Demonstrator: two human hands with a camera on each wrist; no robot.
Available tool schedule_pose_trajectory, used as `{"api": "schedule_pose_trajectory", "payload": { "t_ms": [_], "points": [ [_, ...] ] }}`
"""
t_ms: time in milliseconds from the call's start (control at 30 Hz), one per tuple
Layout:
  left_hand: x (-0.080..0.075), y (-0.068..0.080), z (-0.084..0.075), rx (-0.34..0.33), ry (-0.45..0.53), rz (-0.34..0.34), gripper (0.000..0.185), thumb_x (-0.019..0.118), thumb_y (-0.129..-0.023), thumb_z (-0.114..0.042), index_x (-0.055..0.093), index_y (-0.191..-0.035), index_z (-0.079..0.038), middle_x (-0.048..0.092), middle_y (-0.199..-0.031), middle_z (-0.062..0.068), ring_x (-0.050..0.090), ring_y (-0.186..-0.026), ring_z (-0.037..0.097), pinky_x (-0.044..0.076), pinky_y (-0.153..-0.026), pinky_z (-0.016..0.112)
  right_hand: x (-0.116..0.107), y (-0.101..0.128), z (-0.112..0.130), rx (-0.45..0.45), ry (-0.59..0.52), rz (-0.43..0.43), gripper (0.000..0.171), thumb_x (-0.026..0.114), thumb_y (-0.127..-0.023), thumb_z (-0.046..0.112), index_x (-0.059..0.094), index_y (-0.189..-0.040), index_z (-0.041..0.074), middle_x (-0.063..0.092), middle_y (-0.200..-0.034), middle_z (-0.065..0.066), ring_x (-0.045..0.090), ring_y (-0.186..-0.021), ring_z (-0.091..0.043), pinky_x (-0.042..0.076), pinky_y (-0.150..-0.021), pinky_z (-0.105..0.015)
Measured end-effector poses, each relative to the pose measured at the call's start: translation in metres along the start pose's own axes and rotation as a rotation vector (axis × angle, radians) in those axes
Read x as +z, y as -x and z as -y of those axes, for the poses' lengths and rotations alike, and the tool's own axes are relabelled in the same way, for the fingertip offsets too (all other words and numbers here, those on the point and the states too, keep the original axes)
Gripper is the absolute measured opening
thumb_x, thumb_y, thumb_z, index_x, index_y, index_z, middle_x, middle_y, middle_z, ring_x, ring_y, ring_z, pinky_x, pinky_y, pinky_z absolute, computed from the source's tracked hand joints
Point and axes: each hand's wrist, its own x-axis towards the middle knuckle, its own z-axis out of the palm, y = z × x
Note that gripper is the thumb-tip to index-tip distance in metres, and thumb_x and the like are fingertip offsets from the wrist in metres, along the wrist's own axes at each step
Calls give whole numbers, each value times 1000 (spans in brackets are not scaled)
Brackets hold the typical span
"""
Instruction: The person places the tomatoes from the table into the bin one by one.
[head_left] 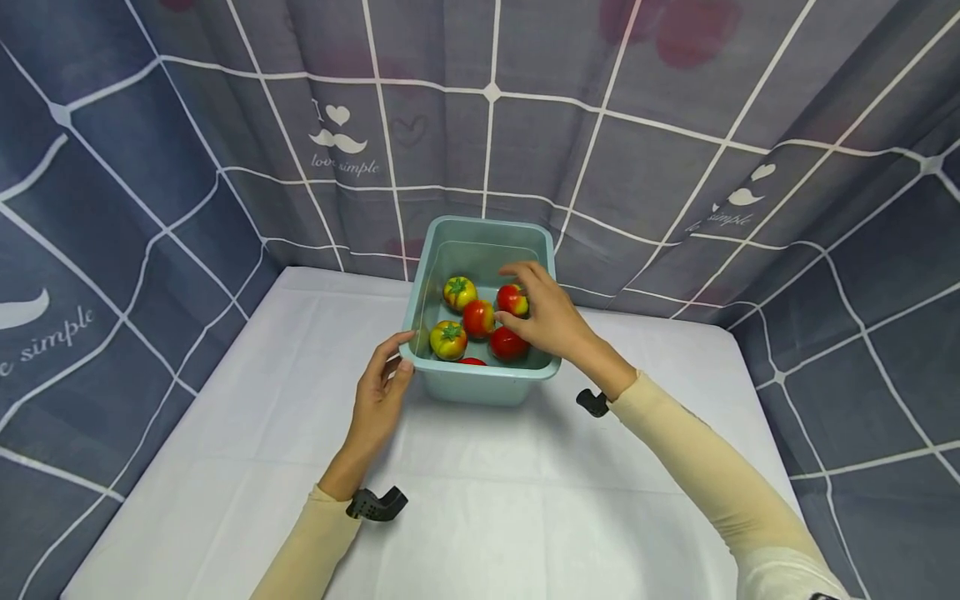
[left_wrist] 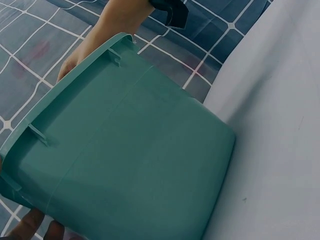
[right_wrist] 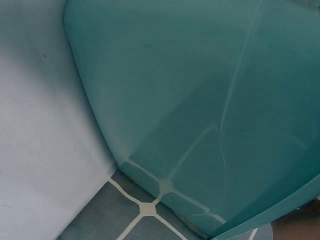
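A light blue-green plastic bin [head_left: 491, 385] stands on the white-covered table and holds several tomatoes. Two yellow-green and red ones, a near tomato [head_left: 448, 341] and a far tomato [head_left: 460, 293], lie along the left side. A red and yellow tomato [head_left: 478, 318] sits mid-bin; a red tomato [head_left: 508, 344] is at right. My left hand [head_left: 378, 404] holds the bin's near left corner, thumb at the front. Reaching over the right rim, my right hand [head_left: 551, 317] has thumb and fingers spread about another red-yellow tomato [head_left: 512, 298]; contact is unclear. The front wall partly hides one red tomato [head_left: 472, 362].
A grey-blue curtain [head_left: 442, 142] with white grid lines hangs behind the table and along both sides. The bin stands close to the back edge of the white tablecloth [head_left: 480, 500]. Black bands sit at both wrists.
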Motion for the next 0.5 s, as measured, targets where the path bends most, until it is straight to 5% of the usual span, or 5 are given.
{"api": "schedule_pose_trajectory", "payload": {
  "t_ms": [267,500],
  "points": [
    [1,0,0,-9,11,-4,45,52,-114,-8,51,-158,-15,50,-162,7,54,-140,40,51,-102,12,-4,11,-3,-39,-74,-86,57,83,-96,27,59,-146,15,60,-148,-6,65,-128,-27,58,-110,-51],
    [-2,-1,0,-21,-8,23,47,53,-114,-12,49,-161,-20,48,-164,10,52,-144,42,50,-106,10,-8,36,-14,-53,-169,-250,48,82,-96,17,65,-140,12,65,-140,-9,64,-128,-29,58,-110,-48]
  ]
}}
